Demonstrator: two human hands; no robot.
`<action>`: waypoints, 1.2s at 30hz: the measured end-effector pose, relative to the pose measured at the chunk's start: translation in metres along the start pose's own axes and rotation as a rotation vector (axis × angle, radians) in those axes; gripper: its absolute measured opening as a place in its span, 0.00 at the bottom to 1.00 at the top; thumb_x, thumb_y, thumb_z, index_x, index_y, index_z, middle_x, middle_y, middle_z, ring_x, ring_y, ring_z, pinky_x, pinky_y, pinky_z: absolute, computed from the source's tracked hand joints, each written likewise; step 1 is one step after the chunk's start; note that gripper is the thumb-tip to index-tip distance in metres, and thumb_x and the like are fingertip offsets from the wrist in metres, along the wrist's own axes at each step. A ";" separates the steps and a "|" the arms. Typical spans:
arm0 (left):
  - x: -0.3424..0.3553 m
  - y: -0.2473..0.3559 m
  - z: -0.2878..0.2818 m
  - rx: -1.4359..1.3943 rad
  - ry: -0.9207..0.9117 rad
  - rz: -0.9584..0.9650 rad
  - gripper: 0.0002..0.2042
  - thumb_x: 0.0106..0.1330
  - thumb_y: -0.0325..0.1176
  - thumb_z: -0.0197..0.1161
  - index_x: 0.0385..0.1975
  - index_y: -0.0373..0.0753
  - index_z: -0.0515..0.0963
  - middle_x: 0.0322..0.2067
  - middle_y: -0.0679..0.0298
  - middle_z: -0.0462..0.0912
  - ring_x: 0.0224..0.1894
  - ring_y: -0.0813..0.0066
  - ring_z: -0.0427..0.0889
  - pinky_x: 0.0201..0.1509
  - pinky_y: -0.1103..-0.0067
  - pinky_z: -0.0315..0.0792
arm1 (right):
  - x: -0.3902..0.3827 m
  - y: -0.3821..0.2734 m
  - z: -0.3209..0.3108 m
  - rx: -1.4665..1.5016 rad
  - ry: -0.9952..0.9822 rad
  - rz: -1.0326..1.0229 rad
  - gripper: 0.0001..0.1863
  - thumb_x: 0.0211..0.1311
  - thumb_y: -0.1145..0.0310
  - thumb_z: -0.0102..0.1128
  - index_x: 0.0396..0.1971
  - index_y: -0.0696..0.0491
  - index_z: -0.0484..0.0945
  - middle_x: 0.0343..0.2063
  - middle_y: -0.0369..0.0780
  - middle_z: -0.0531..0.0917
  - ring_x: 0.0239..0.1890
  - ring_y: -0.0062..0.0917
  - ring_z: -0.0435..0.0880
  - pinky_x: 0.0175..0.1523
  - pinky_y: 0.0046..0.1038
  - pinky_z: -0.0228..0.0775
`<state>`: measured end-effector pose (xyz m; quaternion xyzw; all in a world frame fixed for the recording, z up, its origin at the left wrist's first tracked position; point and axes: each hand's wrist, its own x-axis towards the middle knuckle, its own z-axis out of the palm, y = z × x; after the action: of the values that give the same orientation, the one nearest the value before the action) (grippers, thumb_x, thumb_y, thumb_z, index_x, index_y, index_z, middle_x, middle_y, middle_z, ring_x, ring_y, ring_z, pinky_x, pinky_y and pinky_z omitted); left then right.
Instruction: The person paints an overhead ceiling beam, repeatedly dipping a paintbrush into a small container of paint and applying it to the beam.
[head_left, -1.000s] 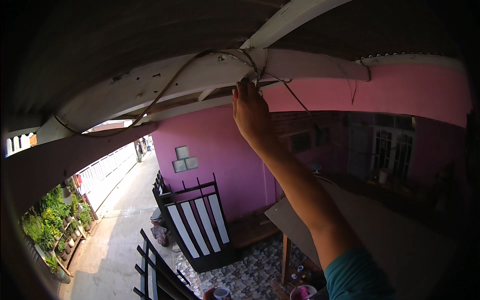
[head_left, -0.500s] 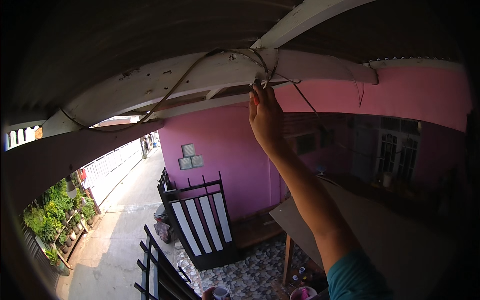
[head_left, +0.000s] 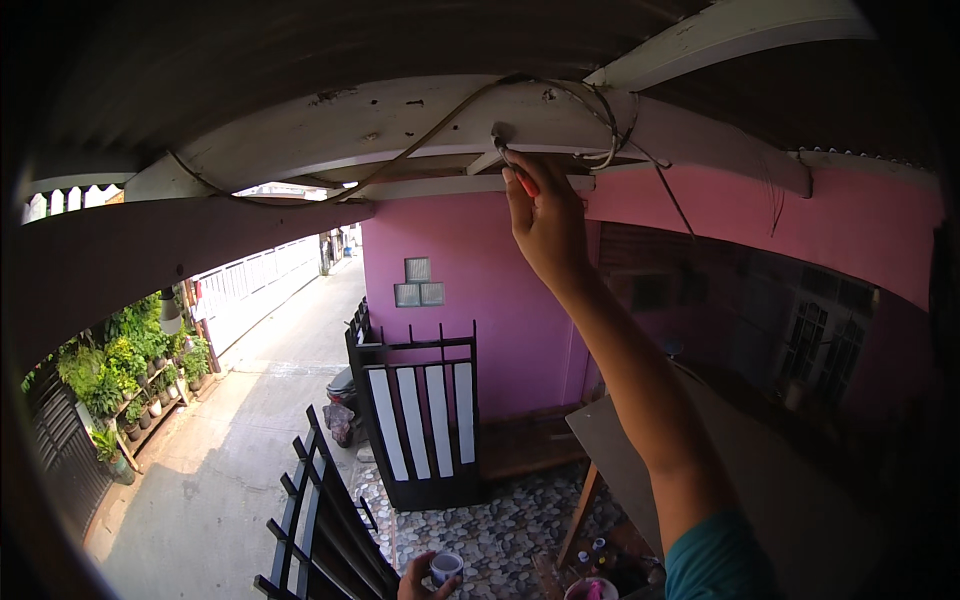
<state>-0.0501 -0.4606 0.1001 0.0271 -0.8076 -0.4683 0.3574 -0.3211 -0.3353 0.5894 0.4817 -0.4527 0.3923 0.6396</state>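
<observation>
My right hand point(head_left: 548, 225) is raised overhead, its fingers closed round a small paintbrush point(head_left: 526, 182) with a red handle. The brush's dark tip touches or nearly touches the face of a white, stained beam point(head_left: 420, 125). Loose cables point(head_left: 470, 100) hang over this beam, some looped just right of the brush. Low in the view, my left hand point(head_left: 418, 578) holds a small round pot point(head_left: 446, 567) with grey contents. Most of my left forearm lies outside the picture.
A black gate with white slats point(head_left: 425, 420) stands below, with a second gate leaf point(head_left: 320, 510) nearer. A large brown board point(head_left: 690, 470) on wooden legs is at the right. Bottles point(head_left: 600, 548) and a pink-stained bucket point(head_left: 592, 588) sit on the floor.
My right hand has moved the brush leftward along the beam, away from the looped cables. My left hand and the pot show more fully. The whole view has shifted.
</observation>
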 end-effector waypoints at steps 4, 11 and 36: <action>0.000 0.005 -0.004 -0.039 -0.016 -0.071 0.33 0.55 0.30 0.77 0.61 0.35 0.69 0.44 0.58 0.82 0.36 0.74 0.76 0.34 0.77 0.74 | 0.014 -0.002 -0.006 0.292 0.159 0.313 0.10 0.70 0.69 0.56 0.43 0.60 0.78 0.26 0.40 0.83 0.25 0.21 0.83 0.31 0.25 0.75; -0.007 -0.002 -0.008 -0.029 -0.008 -0.170 0.34 0.55 0.31 0.77 0.62 0.36 0.69 0.46 0.57 0.82 0.40 0.73 0.78 0.38 0.75 0.75 | 0.067 -0.014 0.015 0.531 0.191 0.434 0.13 0.70 0.65 0.56 0.37 0.62 0.79 0.24 0.41 0.84 0.24 0.21 0.85 0.30 0.23 0.75; 0.049 0.028 -0.053 0.013 0.140 -0.131 0.39 0.53 0.25 0.76 0.65 0.35 0.60 0.58 0.51 0.76 0.62 0.62 0.75 0.66 0.69 0.68 | -0.063 -0.096 -0.031 0.681 -0.210 0.869 0.17 0.68 0.59 0.57 0.41 0.59 0.82 0.22 0.37 0.81 0.22 0.19 0.76 0.31 0.21 0.65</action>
<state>-0.0465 -0.5029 0.1650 0.1146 -0.7802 -0.4824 0.3813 -0.2430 -0.3308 0.5000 0.4665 -0.5185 0.6938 0.1791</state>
